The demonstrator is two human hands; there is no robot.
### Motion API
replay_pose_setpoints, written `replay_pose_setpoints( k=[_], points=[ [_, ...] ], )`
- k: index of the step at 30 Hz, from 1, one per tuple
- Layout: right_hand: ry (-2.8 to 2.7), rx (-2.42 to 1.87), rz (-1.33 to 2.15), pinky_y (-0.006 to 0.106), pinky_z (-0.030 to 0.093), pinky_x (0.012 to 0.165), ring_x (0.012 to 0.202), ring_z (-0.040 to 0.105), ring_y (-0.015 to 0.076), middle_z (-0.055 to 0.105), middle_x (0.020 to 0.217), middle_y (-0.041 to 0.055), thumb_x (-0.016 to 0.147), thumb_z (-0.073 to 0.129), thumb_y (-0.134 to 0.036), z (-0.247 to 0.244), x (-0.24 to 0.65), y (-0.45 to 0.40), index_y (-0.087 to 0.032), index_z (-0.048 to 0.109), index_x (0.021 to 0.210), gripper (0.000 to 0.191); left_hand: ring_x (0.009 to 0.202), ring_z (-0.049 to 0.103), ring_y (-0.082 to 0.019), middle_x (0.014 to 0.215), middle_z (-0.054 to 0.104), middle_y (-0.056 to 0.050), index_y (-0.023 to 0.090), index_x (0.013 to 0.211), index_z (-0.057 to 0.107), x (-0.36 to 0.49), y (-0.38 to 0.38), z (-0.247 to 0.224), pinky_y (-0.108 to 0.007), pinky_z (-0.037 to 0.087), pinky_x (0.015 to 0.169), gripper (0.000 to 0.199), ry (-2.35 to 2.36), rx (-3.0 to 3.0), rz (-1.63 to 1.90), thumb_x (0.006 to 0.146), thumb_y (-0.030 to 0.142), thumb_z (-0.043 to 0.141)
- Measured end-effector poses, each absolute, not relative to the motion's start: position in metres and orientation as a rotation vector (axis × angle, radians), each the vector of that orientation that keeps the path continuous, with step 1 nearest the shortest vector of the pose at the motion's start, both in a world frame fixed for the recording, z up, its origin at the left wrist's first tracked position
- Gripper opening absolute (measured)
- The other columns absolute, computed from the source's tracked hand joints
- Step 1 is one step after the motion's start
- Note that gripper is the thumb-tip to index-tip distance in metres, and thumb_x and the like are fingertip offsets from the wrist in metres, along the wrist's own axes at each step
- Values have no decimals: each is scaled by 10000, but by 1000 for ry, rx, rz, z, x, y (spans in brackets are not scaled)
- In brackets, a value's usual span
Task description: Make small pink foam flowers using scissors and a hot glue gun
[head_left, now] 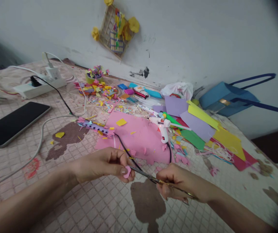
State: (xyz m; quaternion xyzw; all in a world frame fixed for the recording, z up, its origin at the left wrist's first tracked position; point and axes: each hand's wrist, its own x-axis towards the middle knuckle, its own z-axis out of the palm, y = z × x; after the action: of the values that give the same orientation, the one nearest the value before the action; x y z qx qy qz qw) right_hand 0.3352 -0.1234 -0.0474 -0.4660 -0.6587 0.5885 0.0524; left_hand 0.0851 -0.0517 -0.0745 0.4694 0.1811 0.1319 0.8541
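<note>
Between thumb and fingers, my left hand (105,164) pinches a small pink paper flower (127,171). My right hand (178,181) is closed around a pair of scissors (151,176), whose blades point left and reach the edge of the pink piece. Whether the blades are apart cannot be made out. Beyond both hands lies a pink sheet (139,137) with paper scraps on it. A white glue gun (162,127) rests at its right side. At the sheet's left edge is a purple dotted strip (95,127) with paper bits along it.
A phone (15,123) and a white power strip (40,88) occupy the left, with cords crossing the table. Coloured paper sheets (197,124) and a blue bag (228,97) are at the right. Paper cuttings (100,90) lie heaped near a small pot (94,77) by the wall.
</note>
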Motion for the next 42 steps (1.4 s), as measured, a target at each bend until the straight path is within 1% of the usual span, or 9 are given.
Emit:
replay_pose_setpoints(
  k=[7,12,14,20,25,29,35,39,42],
  points=[
    [-1873,-1474,1758,159,236,346,348,296,49,347,428,-84,817,451,-589,-51,334,-123,-154,508,649,470,781,597,-144,783,661,-17,149,676,557,85,-53,-75,-282,441,713,161,433,1000,298,755,232,670],
    [-2200,-1889,604,218,249,457,470,446,107,503,513,-25,844,509,-390,-55,322,-110,-171,507,615,317,638,516,-108,673,575,19,158,669,550,88,-51,-72,-215,387,571,198,703,1245,623,800,292,615],
    [-2285,-1996,219,240,262,495,542,541,149,614,599,9,828,529,-315,-58,314,-101,-182,568,704,186,628,504,-112,656,558,18,157,663,547,88,-50,-70,-220,390,573,210,782,1324,709,804,301,603],
    [-2262,-2116,-164,284,327,532,715,639,234,696,813,61,874,469,-328,-75,302,-79,-183,594,857,192,695,539,-126,724,589,8,158,707,554,89,-53,-67,-245,430,657,175,861,1347,775,815,294,581],
    [-2209,-2161,-185,289,373,564,711,636,229,680,778,72,902,440,-335,-85,308,-72,-173,601,899,228,698,537,-119,724,567,24,166,702,553,90,-55,-69,-248,444,683,185,911,1237,792,811,312,586],
    [-2129,-2051,-150,290,414,647,824,600,220,623,926,90,891,459,-270,-81,307,-75,-178,620,910,186,649,511,-112,713,561,25,169,685,550,93,-59,-70,-229,426,626,176,922,1209,819,800,296,593],
    [-1862,-1421,601,237,446,640,818,572,156,603,930,47,886,453,-176,-68,279,-89,-197,624,971,192,627,487,-119,703,547,18,168,687,553,94,-62,-73,-228,404,588,181,917,1279,808,792,309,596],
    [-1796,-1306,762,273,442,769,901,559,159,613,931,31,867,476,-135,-63,262,-95,-203,623,972,194,630,477,-125,716,552,7,166,729,558,94,-62,-77,-226,399,561,180,896,1333,778,809,327,580],
    [-1761,-1268,847,274,445,776,903,565,153,614,947,28,865,460,-124,-61,260,-96,-206,626,972,213,603,469,-121,688,541,12,165,740,560,95,-62,-78,-226,394,545,182,897,1348,776,817,330,570]
  ],
)
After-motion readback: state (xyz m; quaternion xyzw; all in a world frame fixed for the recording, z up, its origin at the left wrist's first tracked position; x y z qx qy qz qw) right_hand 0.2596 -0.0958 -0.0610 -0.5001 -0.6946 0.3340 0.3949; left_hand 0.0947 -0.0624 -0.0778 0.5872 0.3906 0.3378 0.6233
